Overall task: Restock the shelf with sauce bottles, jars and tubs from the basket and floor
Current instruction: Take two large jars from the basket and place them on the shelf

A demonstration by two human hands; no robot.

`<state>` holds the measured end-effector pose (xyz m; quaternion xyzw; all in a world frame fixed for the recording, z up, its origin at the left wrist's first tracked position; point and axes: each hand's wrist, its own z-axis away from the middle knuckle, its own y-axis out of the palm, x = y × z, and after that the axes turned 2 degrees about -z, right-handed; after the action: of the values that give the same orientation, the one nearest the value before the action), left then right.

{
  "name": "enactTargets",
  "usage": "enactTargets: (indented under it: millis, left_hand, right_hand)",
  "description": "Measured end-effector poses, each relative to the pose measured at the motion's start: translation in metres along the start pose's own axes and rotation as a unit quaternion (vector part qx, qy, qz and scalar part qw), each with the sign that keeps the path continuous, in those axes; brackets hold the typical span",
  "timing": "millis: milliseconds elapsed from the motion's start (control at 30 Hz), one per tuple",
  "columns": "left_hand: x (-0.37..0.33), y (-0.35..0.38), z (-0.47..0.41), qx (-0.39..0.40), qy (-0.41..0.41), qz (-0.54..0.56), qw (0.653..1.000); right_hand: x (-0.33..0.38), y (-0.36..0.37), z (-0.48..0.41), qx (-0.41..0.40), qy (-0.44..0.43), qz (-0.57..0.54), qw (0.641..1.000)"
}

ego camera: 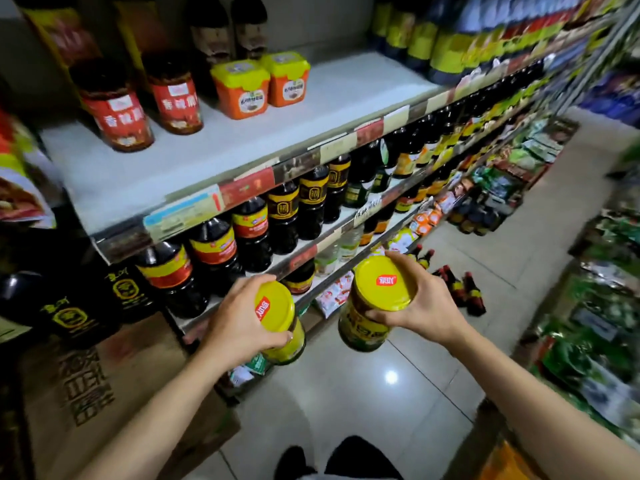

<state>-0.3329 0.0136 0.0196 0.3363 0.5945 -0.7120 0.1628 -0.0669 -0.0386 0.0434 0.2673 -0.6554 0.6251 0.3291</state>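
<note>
Shelf (346, 98) stock so far: two red jars (117, 109), two orange tubs (242, 90), bare board beside them. Your left hand (239, 317) curls round one yellow-lidded jar (275, 306) at its lid, and your right hand (426, 303) round a second yellow jar (384, 282), both unshelved below that tier. Floor bottles (464, 289) wait too; much likely remains.

Left jar lid (275, 303) and right jar lid (384, 282) look smooth, softly shiny; floor tiles (346, 393) are glossy; cardboard box (104, 375) matt; shelf board (242, 147) dull white.

We stand in a grocery shop aisle: stocked shelves (242, 157) with price tags (183, 211), rows of sauce bottles (249, 233).
</note>
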Motion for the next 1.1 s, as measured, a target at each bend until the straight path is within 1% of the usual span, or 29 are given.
enactTargets:
  millis: [133, 267, 433, 567, 733, 867, 967, 1100]
  left_hand:
    - [-0.023, -0.004, -0.03, 0.007, 0.01, -0.02, 1.0]
    - [-0.045, -0.006, -0.048, -0.013, 0.003, -0.021, 1.0]
    - [-0.086, -0.021, -0.056, -0.057, -0.044, -0.029, 0.997]
    - [-0.12, -0.048, -0.048, -0.126, -0.076, -0.011, 0.989]
    - [-0.142, -0.092, -0.038, -0.183, -0.095, -0.004, 0.979]
    - [-0.155, -0.132, -0.036, -0.216, -0.087, -0.033, 0.972]
    - [-0.161, -0.16, -0.038, -0.244, -0.067, -0.046, 0.966]
    - [-0.161, -0.189, -0.049, -0.263, -0.076, -0.08, 0.958]
  right_hand:
    - [-0.015, -0.025, -0.036, 0.02, -0.027, 0.004, 0.999]
    - [-0.026, -0.049, -0.077, 0.075, -0.064, -0.018, 0.995]
    - [-0.025, -0.078, -0.135, 0.145, -0.152, 0.001, 0.978]
    - [0.002, -0.093, -0.178, 0.19, -0.214, -0.016, 0.958]
    - [0.054, -0.099, -0.204, 0.193, -0.29, -0.052, 0.936]
    - [0.094, -0.098, -0.222, 0.195, -0.326, -0.103, 0.919]
    - [0.124, -0.094, -0.229, 0.182, -0.363, -0.094, 0.909]
    - [0.157, -0.086, -0.242, 0.158, -0.404, -0.084, 0.897]
